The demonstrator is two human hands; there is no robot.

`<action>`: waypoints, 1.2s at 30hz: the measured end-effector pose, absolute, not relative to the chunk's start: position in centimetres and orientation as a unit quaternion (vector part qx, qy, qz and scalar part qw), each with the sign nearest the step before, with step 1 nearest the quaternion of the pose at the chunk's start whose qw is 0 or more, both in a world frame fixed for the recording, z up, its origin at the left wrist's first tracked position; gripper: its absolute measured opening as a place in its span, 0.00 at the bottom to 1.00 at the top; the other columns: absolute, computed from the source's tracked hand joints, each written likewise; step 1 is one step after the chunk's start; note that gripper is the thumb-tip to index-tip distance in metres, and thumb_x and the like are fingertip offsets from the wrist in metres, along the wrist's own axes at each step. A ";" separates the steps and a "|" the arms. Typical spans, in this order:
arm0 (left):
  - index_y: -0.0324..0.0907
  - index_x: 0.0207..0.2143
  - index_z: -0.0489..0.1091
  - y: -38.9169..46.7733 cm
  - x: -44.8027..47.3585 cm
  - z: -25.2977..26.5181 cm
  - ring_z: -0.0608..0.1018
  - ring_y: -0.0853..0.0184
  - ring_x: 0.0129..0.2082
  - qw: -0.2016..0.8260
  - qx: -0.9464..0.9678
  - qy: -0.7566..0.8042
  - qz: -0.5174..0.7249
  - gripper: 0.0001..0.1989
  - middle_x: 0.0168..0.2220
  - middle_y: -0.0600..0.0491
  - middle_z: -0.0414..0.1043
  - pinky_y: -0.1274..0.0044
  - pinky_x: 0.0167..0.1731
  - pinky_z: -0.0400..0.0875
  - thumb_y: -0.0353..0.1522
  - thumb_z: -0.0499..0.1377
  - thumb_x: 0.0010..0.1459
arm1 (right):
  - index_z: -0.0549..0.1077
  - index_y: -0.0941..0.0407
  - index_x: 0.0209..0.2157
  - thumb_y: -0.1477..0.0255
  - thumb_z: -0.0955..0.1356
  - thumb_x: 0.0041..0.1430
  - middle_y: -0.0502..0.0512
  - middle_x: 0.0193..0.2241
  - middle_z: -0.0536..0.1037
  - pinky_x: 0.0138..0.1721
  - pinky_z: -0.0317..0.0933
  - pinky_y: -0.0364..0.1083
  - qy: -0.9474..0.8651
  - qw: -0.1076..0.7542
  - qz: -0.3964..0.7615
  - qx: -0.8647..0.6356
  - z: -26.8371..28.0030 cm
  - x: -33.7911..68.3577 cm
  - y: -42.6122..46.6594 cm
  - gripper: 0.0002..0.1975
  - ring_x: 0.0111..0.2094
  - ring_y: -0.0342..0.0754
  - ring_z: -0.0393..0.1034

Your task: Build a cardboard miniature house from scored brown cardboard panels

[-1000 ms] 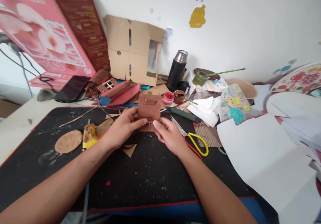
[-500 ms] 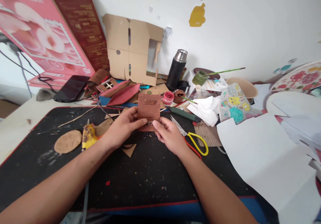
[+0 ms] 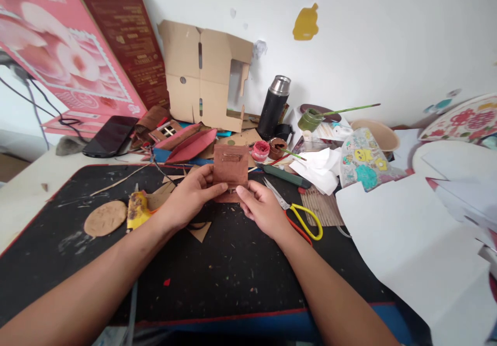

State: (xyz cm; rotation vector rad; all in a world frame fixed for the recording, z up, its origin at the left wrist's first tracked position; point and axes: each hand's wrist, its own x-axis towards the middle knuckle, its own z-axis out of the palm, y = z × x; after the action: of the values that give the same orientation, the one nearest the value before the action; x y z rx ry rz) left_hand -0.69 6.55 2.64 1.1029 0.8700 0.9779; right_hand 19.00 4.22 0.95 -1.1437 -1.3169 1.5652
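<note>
Both my hands grip a small brown-painted cardboard piece (image 3: 231,169) above the black mat. It has a narrow raised strip near its top and a fold low down. My left hand (image 3: 190,193) pinches its left side, thumb on the lower front. On the lower right edge, the thumb of my right hand (image 3: 260,205) presses against curled fingers. Scissors (image 3: 305,222) with yellow and red handles lie just right of my right hand. Left of my left forearm rests a yellow glue gun (image 3: 137,209), beside a round tan disc (image 3: 105,218).
Behind my hands stand open pots of red paint (image 3: 260,151) and brown paint (image 3: 277,148), with a green cutter (image 3: 285,175) in front. A black thermos (image 3: 274,108) and a cardboard sheet (image 3: 209,72) are near the wall. White paper (image 3: 388,222) covers the right; a phone (image 3: 111,136) lies at left.
</note>
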 end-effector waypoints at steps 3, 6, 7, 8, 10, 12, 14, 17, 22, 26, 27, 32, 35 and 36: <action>0.42 0.54 0.75 6.6 -0.7 2.6 0.84 0.52 0.55 0.654 0.489 0.383 0.433 0.24 0.55 0.43 0.83 0.61 0.60 0.75 0.36 0.73 0.57 | 0.68 0.53 0.34 0.46 0.70 0.63 0.41 0.19 0.63 0.20 0.46 0.42 -0.517 0.386 0.619 -0.448 1.0 19.0 4.2 0.24 0.19 0.40 0.54; 0.41 0.54 0.75 6.6 -0.7 2.6 0.84 0.51 0.55 0.651 0.491 0.387 0.429 0.24 0.55 0.43 0.83 0.60 0.61 0.75 0.36 0.73 0.56 | 0.68 0.53 0.35 0.46 0.70 0.63 0.41 0.19 0.63 0.20 0.47 0.42 -0.517 0.385 0.620 -0.448 1.0 19.0 4.2 0.23 0.19 0.40 0.55; 0.41 0.54 0.75 6.6 -0.7 2.7 0.84 0.51 0.55 0.651 0.492 0.389 0.428 0.24 0.55 0.42 0.83 0.60 0.61 0.75 0.36 0.73 0.56 | 0.68 0.53 0.35 0.46 0.70 0.63 0.41 0.20 0.64 0.20 0.47 0.42 -0.517 0.386 0.619 -0.448 1.0 19.0 4.2 0.23 0.19 0.40 0.55; 0.41 0.54 0.75 6.6 -0.7 2.7 0.84 0.51 0.55 0.651 0.492 0.390 0.428 0.25 0.56 0.42 0.83 0.59 0.61 0.75 0.36 0.73 0.56 | 0.68 0.53 0.35 0.47 0.70 0.64 0.41 0.20 0.64 0.20 0.47 0.42 -0.517 0.386 0.619 -0.448 1.0 19.0 4.2 0.23 0.19 0.40 0.55; 0.41 0.54 0.75 6.6 -0.6 2.7 0.84 0.50 0.55 0.650 0.492 0.391 0.427 0.25 0.55 0.42 0.83 0.59 0.61 0.75 0.36 0.73 0.56 | 0.68 0.53 0.35 0.47 0.69 0.64 0.41 0.20 0.64 0.20 0.47 0.42 -0.518 0.387 0.618 -0.448 1.0 19.0 4.2 0.23 0.19 0.40 0.55; 0.41 0.54 0.75 6.5 -0.6 2.8 0.84 0.50 0.55 0.651 0.492 0.390 0.427 0.25 0.55 0.42 0.83 0.59 0.61 0.74 0.36 0.73 0.56 | 0.68 0.53 0.34 0.47 0.70 0.64 0.41 0.19 0.64 0.20 0.47 0.42 -0.519 0.387 0.617 -0.448 0.9 19.0 4.2 0.23 0.19 0.40 0.55; 0.41 0.53 0.75 6.5 -0.6 2.8 0.84 0.51 0.55 0.651 0.492 0.390 0.427 0.24 0.54 0.42 0.83 0.59 0.61 0.74 0.36 0.73 0.56 | 0.68 0.53 0.34 0.47 0.70 0.64 0.41 0.19 0.64 0.20 0.47 0.42 -0.519 0.386 0.617 -0.448 0.9 19.0 4.2 0.23 0.19 0.40 0.55; 0.41 0.53 0.75 6.5 -0.5 2.9 0.84 0.52 0.55 0.653 0.487 0.392 0.426 0.24 0.55 0.43 0.83 0.60 0.61 0.74 0.36 0.73 0.56 | 0.68 0.53 0.34 0.47 0.69 0.64 0.42 0.19 0.64 0.20 0.47 0.42 -0.520 0.385 0.616 -0.449 1.0 19.0 4.2 0.23 0.19 0.40 0.55; 0.42 0.54 0.75 6.5 -0.6 2.8 0.83 0.51 0.55 0.652 0.480 0.396 0.433 0.25 0.55 0.43 0.83 0.60 0.60 0.75 0.36 0.73 0.55 | 0.67 0.52 0.33 0.45 0.69 0.64 0.42 0.20 0.63 0.21 0.48 0.42 -0.525 0.381 0.610 -0.455 1.1 19.0 4.1 0.24 0.19 0.41 0.55; 0.42 0.53 0.76 6.5 -0.6 2.7 0.84 0.52 0.54 0.655 0.476 0.394 0.435 0.24 0.54 0.44 0.83 0.62 0.58 0.75 0.38 0.73 0.56 | 0.67 0.52 0.33 0.44 0.69 0.63 0.43 0.21 0.65 0.21 0.48 0.42 -0.521 0.383 0.615 -0.451 1.0 19.0 4.1 0.25 0.20 0.41 0.55; 0.43 0.53 0.77 6.5 -0.7 2.7 0.84 0.54 0.52 0.654 0.475 0.395 0.437 0.22 0.54 0.45 0.83 0.64 0.57 0.76 0.38 0.72 0.57 | 0.67 0.52 0.33 0.44 0.70 0.63 0.43 0.21 0.64 0.21 0.47 0.42 -0.519 0.383 0.618 -0.450 1.0 19.0 4.1 0.25 0.20 0.41 0.56; 0.44 0.46 0.80 6.5 -0.6 2.7 0.84 0.59 0.43 0.639 0.467 0.415 0.449 0.16 0.46 0.50 0.85 0.71 0.47 0.78 0.41 0.70 0.59 | 0.67 0.53 0.33 0.44 0.70 0.62 0.42 0.21 0.64 0.21 0.47 0.42 -0.514 0.380 0.624 -0.450 0.8 19.0 4.2 0.26 0.20 0.41 0.56; 0.45 0.44 0.80 6.6 -0.5 2.9 0.83 0.61 0.39 0.634 0.467 0.419 0.452 0.16 0.42 0.51 0.85 0.71 0.43 0.78 0.42 0.71 0.57 | 0.67 0.53 0.33 0.43 0.70 0.62 0.43 0.21 0.64 0.21 0.47 0.42 -0.517 0.381 0.622 -0.449 0.8 19.1 4.2 0.26 0.20 0.41 0.56; 0.45 0.43 0.80 6.6 -0.4 2.9 0.83 0.61 0.38 0.633 0.467 0.420 0.453 0.16 0.41 0.51 0.85 0.71 0.42 0.78 0.42 0.71 0.56 | 0.66 0.52 0.33 0.43 0.70 0.62 0.43 0.20 0.64 0.21 0.46 0.42 -0.516 0.380 0.623 -0.449 0.8 19.1 4.1 0.26 0.20 0.41 0.56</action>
State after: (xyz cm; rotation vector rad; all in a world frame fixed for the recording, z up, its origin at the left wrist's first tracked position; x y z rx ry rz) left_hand -0.43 6.58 2.90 1.0678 0.9601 1.0370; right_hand 19.10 4.14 0.77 -1.1452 -1.3177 1.5896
